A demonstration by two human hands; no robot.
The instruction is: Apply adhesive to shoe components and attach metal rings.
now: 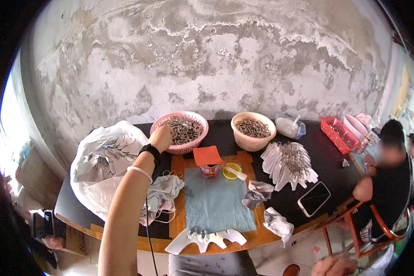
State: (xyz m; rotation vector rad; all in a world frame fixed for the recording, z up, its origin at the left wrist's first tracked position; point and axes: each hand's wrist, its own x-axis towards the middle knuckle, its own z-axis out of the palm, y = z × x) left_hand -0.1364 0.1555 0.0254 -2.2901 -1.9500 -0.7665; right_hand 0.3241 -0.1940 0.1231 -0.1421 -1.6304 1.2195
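Metal rings fill the pink basket (181,148) at the back of the bench (329,158), and my left hand (161,137) reaches over its near rim, fingers curled down at the rings (185,129); whether they have closed on any I cannot tell. A black watch and a white band sit on that wrist. My right hand (335,266) shows only partly at the lower edge, low beside the bench, and its grip cannot be made out. To the right of the basket stands a beige bowl (252,140) with more rings. Between the two, nearer me, are an orange card (207,155), a small red can (209,171) and a yellow lid (231,171). A blue cloth (216,202) lies in front of me, with white card cutouts (204,239) at its near edge. Left of my arm sits a white plastic bag (101,170) of cutouts. To the right lie a fan of cards threaded with rings (290,163), crumpled rags (258,193), a phone (313,198) and a red tray (338,133). Another person (386,179) sits at the far right end.
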